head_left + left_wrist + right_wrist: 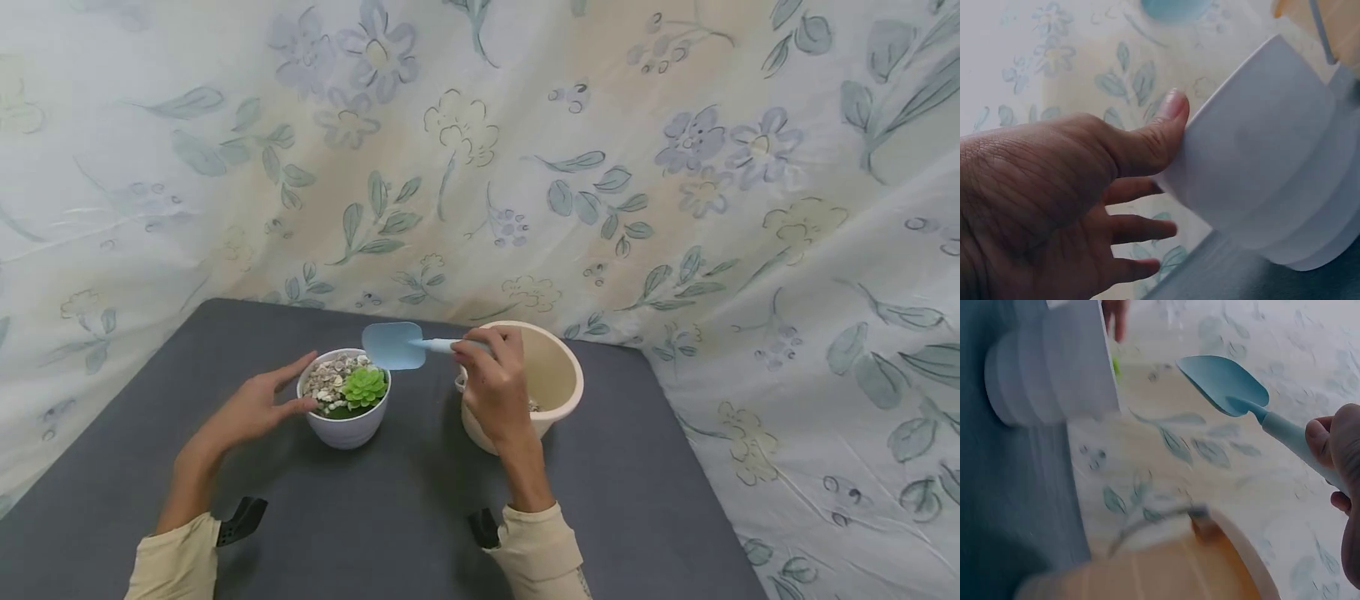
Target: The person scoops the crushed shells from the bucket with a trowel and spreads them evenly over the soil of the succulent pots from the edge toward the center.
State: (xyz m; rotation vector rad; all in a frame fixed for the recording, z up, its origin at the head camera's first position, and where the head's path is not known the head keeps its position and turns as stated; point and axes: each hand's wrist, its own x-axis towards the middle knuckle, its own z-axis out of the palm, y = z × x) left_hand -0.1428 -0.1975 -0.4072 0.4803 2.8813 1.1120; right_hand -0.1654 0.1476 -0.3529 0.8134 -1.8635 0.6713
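Note:
A light blue trowel [396, 344] is gripped by its handle in my right hand [495, 383], its blade raised between the two pots. A small white ribbed pot [345, 431] stands to the left, holding pebbles [333, 379] and a green succulent [365, 387]. Beside it, my left hand [258, 406] spreads around the left rim. In the left wrist view the thumb [1163, 137] lies against the pot wall, and the other fingers extend behind without curling round it. The blade appears bare in the right wrist view.
A larger cream bucket [573, 387] stands behind and right of my right hand, with some pebbles low inside, partly hidden. Both containers stand on a dark grey table [637, 500]. Floral fabric [525, 167] hangs behind and at the sides.

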